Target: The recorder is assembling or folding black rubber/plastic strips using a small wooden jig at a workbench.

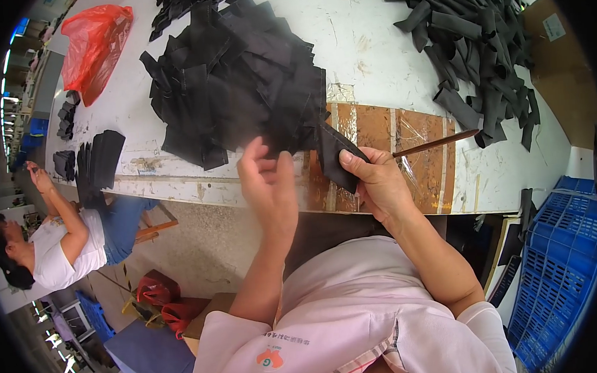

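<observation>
Our right hand (383,182) pinches a black fabric piece (333,159) between thumb and fingers; it looks flat, matte and straight-edged, angled over the brown taped board (425,183) beside the dark pile (238,75). Our left hand (268,181), blurred, stands near that pile, thumb and fingers loosely parted.

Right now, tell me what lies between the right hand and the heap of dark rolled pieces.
The head view shows a thin brown stick, part of the brown board and some white tabletop there.
</observation>
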